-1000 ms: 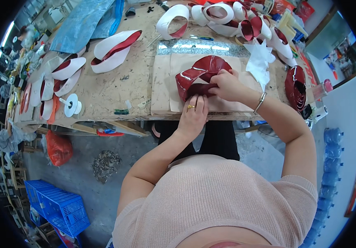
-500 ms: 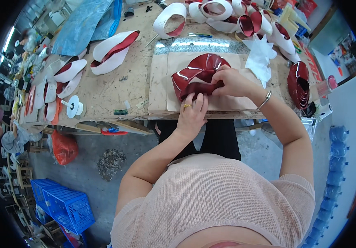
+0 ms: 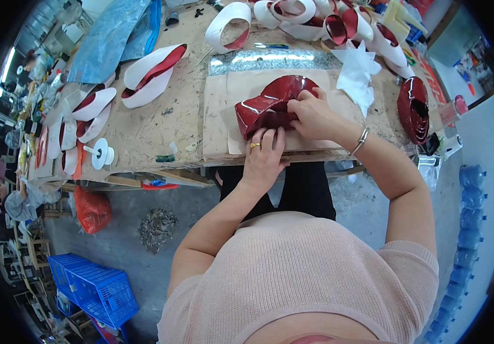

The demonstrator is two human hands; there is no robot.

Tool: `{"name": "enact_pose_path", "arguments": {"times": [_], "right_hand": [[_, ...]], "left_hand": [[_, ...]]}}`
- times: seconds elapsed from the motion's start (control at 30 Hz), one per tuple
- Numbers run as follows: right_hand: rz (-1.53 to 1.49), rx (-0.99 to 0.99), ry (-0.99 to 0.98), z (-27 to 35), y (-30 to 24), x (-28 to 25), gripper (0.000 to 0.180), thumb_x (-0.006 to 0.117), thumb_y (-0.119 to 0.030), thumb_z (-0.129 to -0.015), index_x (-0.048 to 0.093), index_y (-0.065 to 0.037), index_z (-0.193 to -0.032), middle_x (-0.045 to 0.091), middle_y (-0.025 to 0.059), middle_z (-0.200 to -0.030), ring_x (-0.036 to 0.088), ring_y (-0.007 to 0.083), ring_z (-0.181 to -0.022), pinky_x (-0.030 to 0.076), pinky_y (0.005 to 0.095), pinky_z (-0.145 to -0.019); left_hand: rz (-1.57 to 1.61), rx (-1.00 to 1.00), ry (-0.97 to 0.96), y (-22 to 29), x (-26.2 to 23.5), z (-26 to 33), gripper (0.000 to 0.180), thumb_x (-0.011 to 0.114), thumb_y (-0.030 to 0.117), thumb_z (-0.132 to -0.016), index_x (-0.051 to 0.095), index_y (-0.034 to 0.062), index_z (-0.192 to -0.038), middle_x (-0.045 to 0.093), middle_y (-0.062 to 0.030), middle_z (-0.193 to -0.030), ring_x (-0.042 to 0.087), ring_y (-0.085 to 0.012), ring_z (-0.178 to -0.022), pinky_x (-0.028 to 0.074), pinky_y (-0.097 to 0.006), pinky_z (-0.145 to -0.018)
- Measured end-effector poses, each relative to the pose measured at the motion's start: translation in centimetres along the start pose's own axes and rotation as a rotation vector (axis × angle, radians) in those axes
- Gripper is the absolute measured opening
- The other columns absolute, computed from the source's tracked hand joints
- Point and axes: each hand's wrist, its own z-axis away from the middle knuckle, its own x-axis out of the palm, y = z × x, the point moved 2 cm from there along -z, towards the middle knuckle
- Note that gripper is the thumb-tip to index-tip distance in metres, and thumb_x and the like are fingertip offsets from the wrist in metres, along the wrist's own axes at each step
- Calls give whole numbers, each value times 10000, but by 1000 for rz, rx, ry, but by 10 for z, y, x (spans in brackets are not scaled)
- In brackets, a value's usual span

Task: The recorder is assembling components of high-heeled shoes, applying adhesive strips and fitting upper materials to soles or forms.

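A glossy dark red shoe upper [image 3: 271, 102] lies on layered beige sheets [image 3: 218, 123] in front of me, its opening facing my hands. My right hand [image 3: 311, 116] pinches the upper's right edge, with the fingertips bent inward. At the near edge, my left hand [image 3: 265, 153] has its fingers curled over the rim and the thumb underneath, partly out of sight. The fingertips of both hands are close together around the opening. Whether a small piece sits between the right fingertips cannot be made out.
White uppers with red lining [image 3: 154, 77] lie left and along the back. Nested glossy red uppers [image 3: 413, 112] stand right. Near them is a white jagged sheet [image 3: 357, 74]. A white spool [image 3: 102, 153] sits near the table's front edge; pens [image 3: 271, 46] lie behind the sheets.
My right hand has shifted slightly left and down along the upper's edge. The left hand keeps its hold on the near rim. The whole view has shifted slightly.
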Motion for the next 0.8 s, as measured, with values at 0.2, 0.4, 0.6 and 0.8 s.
{"name": "enact_pose_path", "arguments": {"times": [0.2, 0.4, 0.6, 0.8], "right_hand": [[-22, 39, -7, -2, 4, 7, 226, 651, -173, -749, 631, -64, -946, 637, 107, -926, 533, 264, -1039, 287, 513, -984], [-96, 123, 13, 2, 6, 11, 247, 682, -177, -742, 627, -76, -960, 633, 93, -955, 522, 253, -1069, 281, 486, -1001], [-57, -161, 608, 25, -40, 4, 282, 644, -165, -773, 585, -39, -1019, 613, 116, -1005, 544, 307, -1001, 355, 506, -942], [-150, -78, 477, 37, -69, 54, 510, 584, -291, -856, 481, 23, -1244, 533, 197, -1247, 492, 338, -1179, 338, 437, -1047]], "left_hand": [[37, -63, -75, 5, -8, -4, 924, 856, 315, -523, 438, 144, -1330, 384, -111, -1246, 373, -304, -1183, 369, -431, -951], [-9, -51, -115, 8, -5, -4, 994, 862, 378, -506, 406, 176, -1366, 352, -119, -1289, 341, -325, -1200, 334, -445, -979], [-50, 106, -81, -7, -6, -1, 837, 805, 392, -578, 478, 87, -1285, 440, -122, -1237, 424, -287, -1152, 317, -448, -1009], [-433, 444, -204, -35, -57, -5, 731, 723, 536, -617, 567, 61, -1151, 555, -85, -1155, 513, -208, -1095, 230, -451, -1028]]}}
